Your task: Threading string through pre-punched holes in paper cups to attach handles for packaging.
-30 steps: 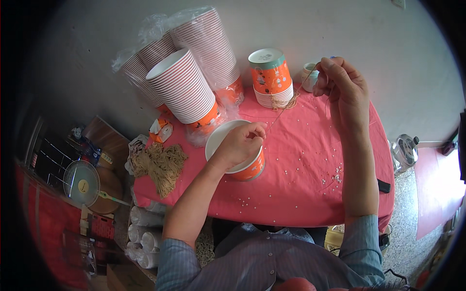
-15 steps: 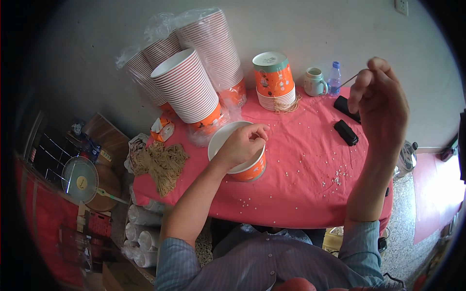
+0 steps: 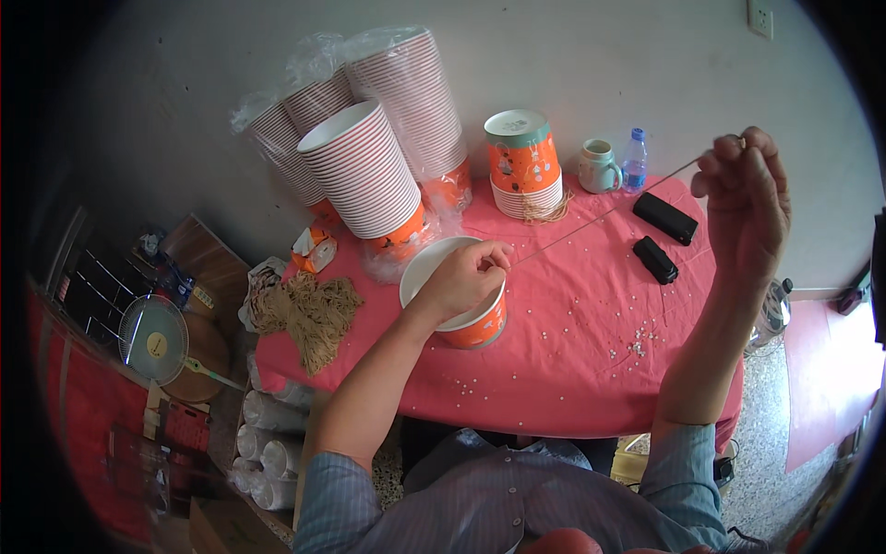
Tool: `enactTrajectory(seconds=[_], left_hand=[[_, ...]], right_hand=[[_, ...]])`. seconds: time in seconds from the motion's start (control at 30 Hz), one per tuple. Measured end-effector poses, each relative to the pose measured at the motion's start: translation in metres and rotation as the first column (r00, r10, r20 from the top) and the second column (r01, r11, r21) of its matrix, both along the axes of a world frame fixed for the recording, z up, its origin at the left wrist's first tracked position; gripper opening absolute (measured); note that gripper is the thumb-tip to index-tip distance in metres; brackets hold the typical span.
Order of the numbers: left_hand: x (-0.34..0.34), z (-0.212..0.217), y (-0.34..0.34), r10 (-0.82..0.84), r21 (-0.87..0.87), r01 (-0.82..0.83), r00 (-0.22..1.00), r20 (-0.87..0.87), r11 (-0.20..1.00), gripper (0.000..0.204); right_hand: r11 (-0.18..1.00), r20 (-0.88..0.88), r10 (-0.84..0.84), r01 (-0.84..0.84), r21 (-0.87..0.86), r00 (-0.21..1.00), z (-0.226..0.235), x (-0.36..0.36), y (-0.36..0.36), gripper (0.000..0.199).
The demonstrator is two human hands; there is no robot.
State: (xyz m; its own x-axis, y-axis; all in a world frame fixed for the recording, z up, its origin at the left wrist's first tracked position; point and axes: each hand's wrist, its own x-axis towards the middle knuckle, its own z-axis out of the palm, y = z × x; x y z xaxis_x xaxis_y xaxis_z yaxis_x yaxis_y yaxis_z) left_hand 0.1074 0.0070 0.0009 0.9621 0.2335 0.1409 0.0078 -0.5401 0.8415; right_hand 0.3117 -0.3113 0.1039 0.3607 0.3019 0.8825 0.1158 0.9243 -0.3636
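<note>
A thin tan string (image 3: 609,212) runs taut and slanting up from my left hand to my right. My left hand (image 3: 464,277) is closed in a pinch on its lower end, resting over the right side of a white-lined orange paper bucket (image 3: 478,331) that stands upright. Raised high at the right, my right hand (image 3: 752,203) pinches the upper end between thumb and fingers. A bundle of tan strings (image 3: 314,319) lies left of the bucket. More loose strings (image 3: 552,210) rest against the base of some upside-down stacked paper buckets (image 3: 522,166).
Tall bucket stacks (image 3: 365,175), partly in clear plastic, stand at the back left. A mug (image 3: 598,168), a water bottle (image 3: 635,162) and two black cases (image 3: 664,218) sit at the back right. Small white bits (image 3: 637,346) dot the pink tablecloth (image 3: 572,397).
My right hand has shifted slightly down and right, and the string now shows stretched between both hands. My left hand stays at the bucket. The whole view has tilted slightly.
</note>
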Motion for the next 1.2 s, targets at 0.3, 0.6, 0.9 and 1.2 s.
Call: enactTrajectory(seconds=[0.3,0.6,0.9,1.2], left_hand=[[-0.014,0.06,-0.044,0.166,-0.034,-0.165,0.91,0.379,0.986,0.026],[-0.035,0.099,-0.081,0.055,0.337,-0.307,0.807,0.588,0.89,0.034],[-0.04,0.088,-0.057,0.106,0.03,-0.132,0.897,0.43,0.991,0.02],[-0.064,0.115,-0.035,-0.018,0.249,-0.034,0.979,0.201,0.968,0.021]], right_hand=[[0.954,-0.093,-0.176,0.146,-0.263,0.98,-0.001,-0.038,0.045,0.029],[0.844,0.175,-0.246,0.299,-0.445,0.953,-0.018,-0.079,0.097,0.024],[0.804,0.26,-0.308,0.397,-0.443,0.915,-0.033,-0.096,0.115,0.023],[0.794,0.573,-0.317,0.542,-0.275,0.755,-0.029,-0.092,0.113,0.069]])
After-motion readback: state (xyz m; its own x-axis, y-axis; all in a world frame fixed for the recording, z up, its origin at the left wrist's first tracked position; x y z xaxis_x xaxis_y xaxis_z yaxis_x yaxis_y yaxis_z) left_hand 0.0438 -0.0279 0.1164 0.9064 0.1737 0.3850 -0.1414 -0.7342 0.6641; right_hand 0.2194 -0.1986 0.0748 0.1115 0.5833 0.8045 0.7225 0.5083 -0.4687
